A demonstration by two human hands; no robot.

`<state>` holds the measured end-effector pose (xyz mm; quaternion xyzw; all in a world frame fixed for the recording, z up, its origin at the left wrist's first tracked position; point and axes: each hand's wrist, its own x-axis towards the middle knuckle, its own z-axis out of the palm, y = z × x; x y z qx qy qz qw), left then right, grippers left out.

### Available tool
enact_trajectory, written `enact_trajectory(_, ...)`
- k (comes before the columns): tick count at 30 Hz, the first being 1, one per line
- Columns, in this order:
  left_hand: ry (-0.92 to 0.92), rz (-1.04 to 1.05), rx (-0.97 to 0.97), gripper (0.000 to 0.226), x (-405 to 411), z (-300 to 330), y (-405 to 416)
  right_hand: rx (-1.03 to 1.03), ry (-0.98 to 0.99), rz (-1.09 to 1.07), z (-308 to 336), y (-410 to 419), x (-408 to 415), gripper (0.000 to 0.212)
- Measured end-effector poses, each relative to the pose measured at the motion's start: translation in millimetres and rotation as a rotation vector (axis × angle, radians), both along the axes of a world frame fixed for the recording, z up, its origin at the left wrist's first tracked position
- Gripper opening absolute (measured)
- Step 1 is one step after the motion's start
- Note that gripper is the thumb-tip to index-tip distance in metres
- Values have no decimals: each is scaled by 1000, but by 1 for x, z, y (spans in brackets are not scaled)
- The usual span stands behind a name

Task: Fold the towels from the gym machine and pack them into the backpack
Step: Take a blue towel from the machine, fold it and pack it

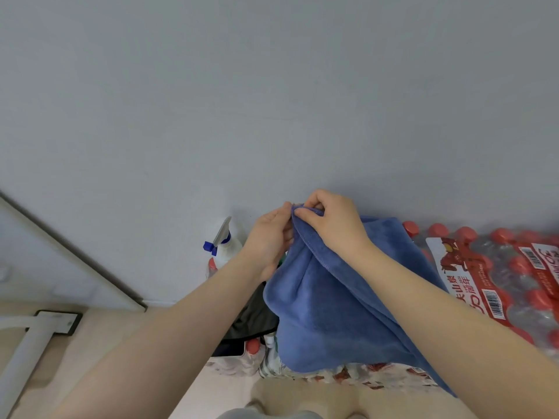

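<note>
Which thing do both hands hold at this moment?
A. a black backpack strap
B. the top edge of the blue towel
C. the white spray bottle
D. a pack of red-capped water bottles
B: the left hand and the right hand both pinch the top edge of the blue towel, which hangs below them.

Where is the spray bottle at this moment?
In the head view, the spray bottle stands against the wall, left of centre, just beyond the left hand that holds the towel.

We reach both bare forearms forward, wrists close | our left hand [269, 240] curls its fingers in a pinching grip, palm turned inward | our right hand [329, 225] pinches, knuckles up, touching the left.
</note>
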<state>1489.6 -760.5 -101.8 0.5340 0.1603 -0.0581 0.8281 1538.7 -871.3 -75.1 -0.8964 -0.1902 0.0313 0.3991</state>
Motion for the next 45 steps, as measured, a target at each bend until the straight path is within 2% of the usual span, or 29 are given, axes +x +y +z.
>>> enact_trajectory(3, -5, 1, -44, 46, -2, 5, -1, -21, -33, -63, 2, 2, -2, 25)
enact_trajectory(5, -48, -16, 17, 46, -4, 9, -2, -21, -46, -99, 5, 1, -4, 26)
enact_trajectory(10, -196, 28, 160, 24, -6, 18, -5, -44, -59, -137, 14, -3, -6, 32)
enact_trajectory(13, -255, -7, 226, 25, -5, 23, -4, -28, -39, -88, 22, -16, -9, 33)
enact_trajectory(16, -300, -31, 289, 30, -10, 30, -9, -32, -45, -7, 32, -39, -13, 24)
enact_trajectory(20, -306, 121, 341, 35, -25, 44, -22, -231, -82, 76, 41, -94, -19, 14)
enact_trajectory(23, -305, 129, 303, 39, -47, 56, -39, -425, -159, 86, 44, -145, -31, 16)
enact_trajectory(28, -325, -38, 71, 47, -102, 73, -98, -734, -372, 80, 40, -219, -67, 21)
enact_trajectory(30, -328, -46, 14, 57, -124, 78, -119, -877, -369, 55, 36, -246, -88, 22)
enact_trajectory(32, -327, -22, -11, 58, -147, 80, -137, -969, -348, 4, 34, -272, -110, 24)
enact_trajectory(36, -297, 45, 63, 38, -194, 77, -167, -950, -322, -106, 31, -317, -156, 22)
enact_trajectory(39, -256, 100, 83, 33, -218, 73, -181, -815, -443, -188, 29, -342, -184, 18)
enact_trajectory(40, -246, 144, 125, 32, -224, 72, -183, -772, -468, -216, 29, -350, -190, 19)
enact_trajectory(42, -211, 273, 369, 33, -234, 66, -185, -742, -466, -266, 31, -364, -200, 18)
enact_trajectory(44, -163, 340, 640, 31, -242, 55, -185, -791, -451, -283, 29, -373, -209, 17)
enact_trajectory(45, -149, 341, 712, 31, -245, 49, -186, -824, -460, -275, 27, -377, -213, 16)
